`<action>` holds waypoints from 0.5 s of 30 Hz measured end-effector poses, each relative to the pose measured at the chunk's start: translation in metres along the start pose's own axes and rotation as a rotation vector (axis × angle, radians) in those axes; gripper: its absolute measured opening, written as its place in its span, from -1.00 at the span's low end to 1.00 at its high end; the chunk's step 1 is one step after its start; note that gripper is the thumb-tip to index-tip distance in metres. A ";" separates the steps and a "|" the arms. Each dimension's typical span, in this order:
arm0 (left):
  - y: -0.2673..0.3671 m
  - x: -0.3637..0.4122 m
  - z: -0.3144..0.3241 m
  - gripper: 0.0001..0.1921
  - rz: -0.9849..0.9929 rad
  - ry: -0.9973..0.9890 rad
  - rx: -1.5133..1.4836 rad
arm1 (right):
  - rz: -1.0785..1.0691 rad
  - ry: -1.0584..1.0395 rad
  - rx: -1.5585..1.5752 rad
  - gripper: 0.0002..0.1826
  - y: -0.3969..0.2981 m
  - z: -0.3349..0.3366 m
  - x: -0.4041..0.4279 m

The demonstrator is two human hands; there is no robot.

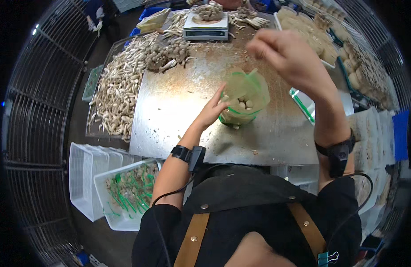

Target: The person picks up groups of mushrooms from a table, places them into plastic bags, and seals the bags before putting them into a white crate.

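A translucent plastic bag (249, 90) with green bands stands upright on the metal table, its mouth facing up. Several round, pale mushroom caps (245, 103) show inside it. My left hand (212, 108) holds the bag's left side, thumb in front and fingers reaching along the edge. Raised above the table to the bag's upper right is my right hand (280, 50), fingers curled and blurred by motion. Whether anything is in that hand cannot be seen. Beneath my right forearm lies a flat piece with a green band (304, 105).
Loose mushrooms (122, 86) are heaped along the left side. A scale (205, 28) at the back bears a mushroom cluster (209, 11). Filled bags (305, 36) lie in a tray at right. White bins (100, 197) hold green-banded scraps at lower left. A person (95, 15) stands far left.
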State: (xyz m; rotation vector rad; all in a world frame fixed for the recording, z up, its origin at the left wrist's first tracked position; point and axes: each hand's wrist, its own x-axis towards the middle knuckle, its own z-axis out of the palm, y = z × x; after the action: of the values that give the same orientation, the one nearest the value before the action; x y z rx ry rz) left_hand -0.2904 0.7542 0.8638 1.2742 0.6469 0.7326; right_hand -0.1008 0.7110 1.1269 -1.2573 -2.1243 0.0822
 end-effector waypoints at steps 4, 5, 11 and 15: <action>-0.018 0.005 -0.003 -0.22 0.105 0.013 0.012 | 0.068 -0.576 -0.285 -0.59 0.012 0.075 -0.042; -0.021 0.003 0.000 -0.21 0.016 0.035 -0.003 | 0.209 -0.673 -0.230 -0.64 0.025 0.097 -0.054; -0.006 0.021 0.021 0.00 0.359 0.219 0.640 | 0.036 -0.331 -0.274 -0.89 0.042 0.087 -0.051; 0.000 0.036 0.025 -0.36 -0.100 0.083 0.450 | -0.140 0.260 -0.500 -0.65 -0.001 -0.024 0.007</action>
State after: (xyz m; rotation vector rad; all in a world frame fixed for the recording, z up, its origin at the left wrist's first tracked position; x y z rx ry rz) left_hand -0.2487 0.7676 0.8675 1.6130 0.9732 0.5765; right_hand -0.0905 0.7096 1.1491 -1.2978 -2.0576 -0.6741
